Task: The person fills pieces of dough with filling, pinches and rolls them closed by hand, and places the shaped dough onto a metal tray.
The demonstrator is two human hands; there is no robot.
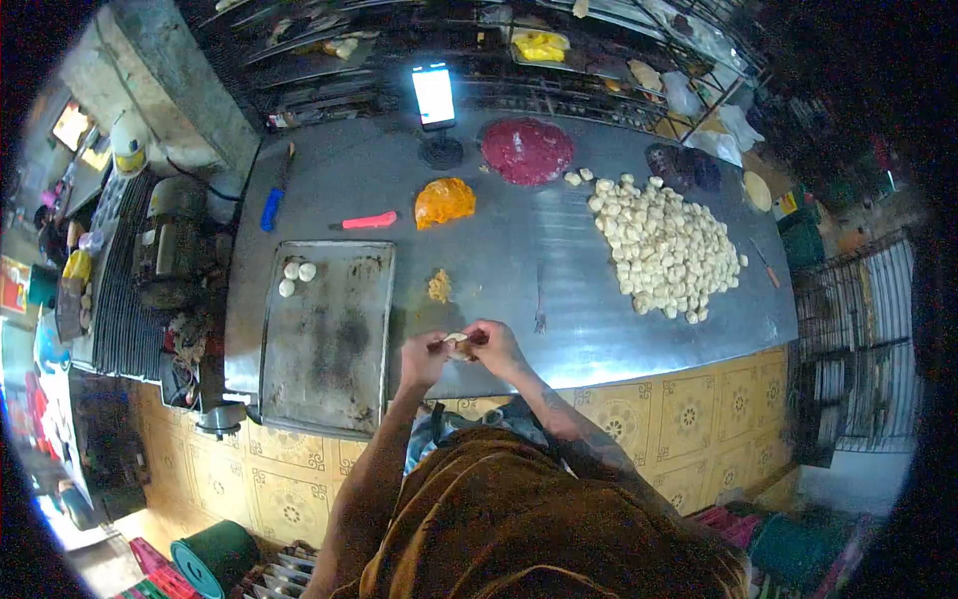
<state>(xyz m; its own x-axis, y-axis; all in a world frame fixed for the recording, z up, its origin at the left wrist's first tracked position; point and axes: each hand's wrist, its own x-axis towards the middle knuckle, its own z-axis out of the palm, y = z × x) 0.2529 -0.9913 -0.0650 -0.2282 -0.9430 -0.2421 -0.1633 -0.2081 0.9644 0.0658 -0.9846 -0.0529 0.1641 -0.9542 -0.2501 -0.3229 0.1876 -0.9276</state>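
Observation:
At the table's front edge, my left hand (421,363) and my right hand (500,347) pinch a small piece of dough (457,340) between them. Both hands have their fingers closed on its sides; some brownish filling seems to show below its pale rim. A small crumbly tan heap (439,286) lies on the metal just beyond my hands. To the left is a worn baking tray (334,339) with three white dough balls (288,288) near its far left corner. A big pile of small dough pieces (664,245) covers the right part of the table.
On the steel table (489,260) lie an orange mass (445,203), a dark red mass (527,151), a pink-handled tool (369,220) and a blue-handled tool (271,208). A lit phone (433,97) stands at the back. Racks (559,85) run behind; a motor (172,243) stands left.

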